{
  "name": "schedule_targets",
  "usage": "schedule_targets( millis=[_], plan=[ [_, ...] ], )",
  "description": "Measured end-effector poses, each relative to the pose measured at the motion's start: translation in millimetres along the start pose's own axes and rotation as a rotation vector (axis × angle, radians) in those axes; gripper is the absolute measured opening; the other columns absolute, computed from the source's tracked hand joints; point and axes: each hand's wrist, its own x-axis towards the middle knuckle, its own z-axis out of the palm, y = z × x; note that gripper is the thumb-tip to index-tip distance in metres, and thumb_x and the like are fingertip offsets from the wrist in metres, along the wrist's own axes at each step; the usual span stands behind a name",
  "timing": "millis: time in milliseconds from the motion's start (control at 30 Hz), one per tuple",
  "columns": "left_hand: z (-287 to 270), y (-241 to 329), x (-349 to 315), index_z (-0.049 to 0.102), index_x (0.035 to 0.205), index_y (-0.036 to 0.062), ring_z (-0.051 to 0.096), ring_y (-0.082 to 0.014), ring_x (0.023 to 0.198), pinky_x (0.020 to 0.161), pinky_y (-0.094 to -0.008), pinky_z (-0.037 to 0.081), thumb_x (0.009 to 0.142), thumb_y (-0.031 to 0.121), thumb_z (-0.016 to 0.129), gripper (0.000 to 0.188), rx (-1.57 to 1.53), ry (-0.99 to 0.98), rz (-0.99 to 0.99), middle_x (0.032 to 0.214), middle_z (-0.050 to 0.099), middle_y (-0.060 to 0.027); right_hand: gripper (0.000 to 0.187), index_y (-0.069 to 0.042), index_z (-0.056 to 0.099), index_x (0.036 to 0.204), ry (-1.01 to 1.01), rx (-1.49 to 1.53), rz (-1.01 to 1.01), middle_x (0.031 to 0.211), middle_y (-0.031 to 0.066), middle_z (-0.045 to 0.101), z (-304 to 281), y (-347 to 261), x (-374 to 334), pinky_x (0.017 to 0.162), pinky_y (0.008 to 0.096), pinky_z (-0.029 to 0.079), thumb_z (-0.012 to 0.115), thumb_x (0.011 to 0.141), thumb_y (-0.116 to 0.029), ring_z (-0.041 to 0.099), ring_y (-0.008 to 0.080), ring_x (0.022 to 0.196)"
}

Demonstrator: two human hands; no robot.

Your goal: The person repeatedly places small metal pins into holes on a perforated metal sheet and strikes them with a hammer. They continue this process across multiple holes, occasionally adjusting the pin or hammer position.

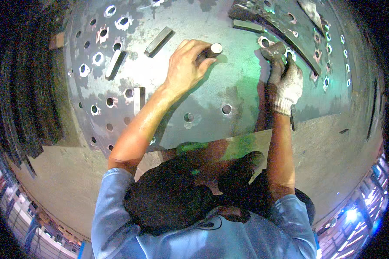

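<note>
My bare left hand (186, 62) is wrapped round a short round metal bar (215, 49) above the steel plate (242, 90). The bar's bright flat end points up and to the right. On my right hand (288, 84) is a white knitted glove, worn and darkened at the fingers. Its fingers are closed round the handle of a hammer (273, 51), whose dark, rounded head lies over the plate beside one of the holes. Most of the handle is hidden by the glove, and the bar's lower end is behind my fingers.
Many bolt holes pierce the plate, several ringed with white marks. Loose steel blocks (160, 41) lie on its left half, another block (248, 26) at the far right. A long dark bar (289, 41) crosses the right side. Dark metal strips (26, 86) are stacked at far left.
</note>
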Motion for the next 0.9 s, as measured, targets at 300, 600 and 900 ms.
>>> schedule_targets(
  millis=[300,600,900],
  plan=[
    [1.3,2.9,-3.7,0.070,0.106,0.0023,0.065,-0.0324,0.096,0.086,-0.0405,0.052,0.078,0.017,0.083,0.034,-0.002,-0.035,-0.080,0.102,0.070,-0.0126,0.048,-0.001,0.063,0.124,-0.059,0.027,0.004,0.108,0.0214,0.068,4.0,8.1,-5.2,0.089,0.0466,0.051,0.067,0.093,-0.037,0.064,0.0398,0.100],
    [1.4,2.6,-4.3,0.071,0.105,0.0023,0.066,-0.0317,0.096,0.086,-0.0403,0.053,0.078,0.017,0.083,0.033,-0.023,-0.009,-0.055,0.102,0.071,-0.0122,0.045,-0.002,0.063,0.124,-0.025,0.006,-0.021,0.105,0.0217,0.068,4.2,5.2,-4.5,0.087,0.0474,0.051,0.066,0.094,-0.035,0.064,0.0395,0.099],
    [2.5,2.4,-2.9,0.072,0.105,0.0016,0.068,-0.0313,0.094,0.082,-0.0377,0.055,0.079,0.015,0.083,0.031,-0.013,0.000,-0.022,0.103,0.072,-0.0131,0.044,-0.002,0.065,0.123,-0.009,0.004,-0.022,0.106,0.0221,0.068,2.2,3.6,-5.4,0.088,0.0473,0.051,0.067,0.092,-0.035,0.064,0.0403,0.100]
  ],
)
